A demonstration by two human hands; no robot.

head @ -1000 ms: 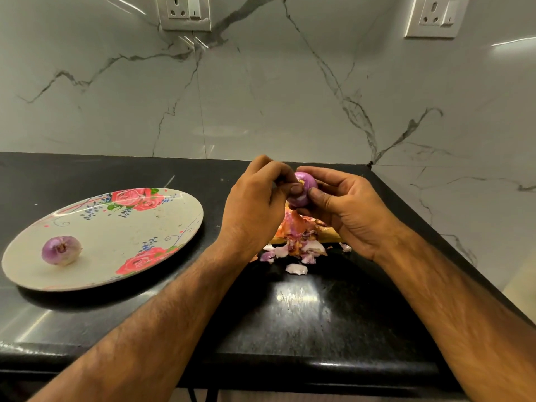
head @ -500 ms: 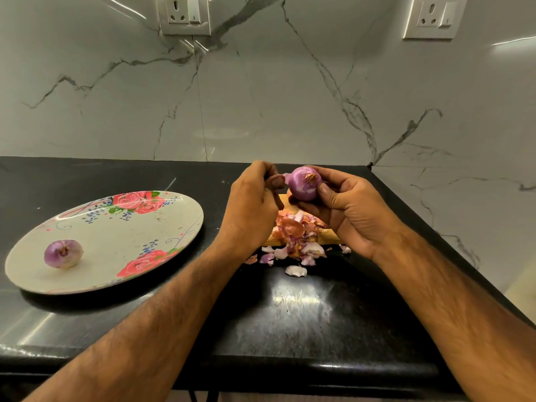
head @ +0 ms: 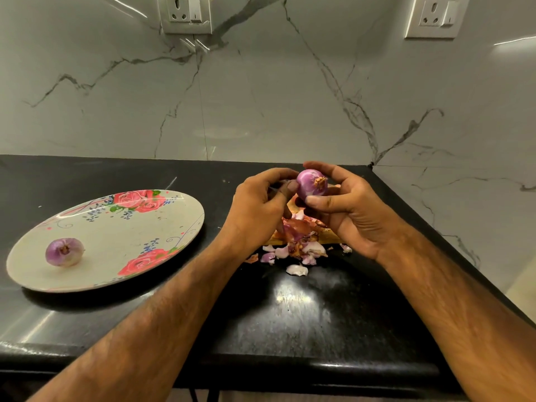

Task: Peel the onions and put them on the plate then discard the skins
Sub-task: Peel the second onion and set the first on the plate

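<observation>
The onion [head: 311,183] is held up in the air over the far right part of the desk [head: 304,314], above the heap of skins [head: 298,242]. A second ago both hands were closed tight around it and little of it showed. Since then the left hand [head: 258,210] has drawn back a little and the onion has been turned, so its brownish root end now faces the camera.

Its surface is smooth, glossy purple, with no papery layer to be seen. I judge this one is nearly or fully peeled and about ready for the plate [head: 139,227].

The right hand [head: 351,210] grips it, with the fingers curled over the top and the thumb under the front. The left hand's fingers are curled, with the thumb tip against the onion's left side. Whether it pinches a last scrap of skin I cannot tell.

The loose skins lie partly on what seems to be a wooden board [head: 327,237], with some spilled onto the desk. Well to the left, a peeled onion [head: 64,252] already sits on the flowered plate.
</observation>
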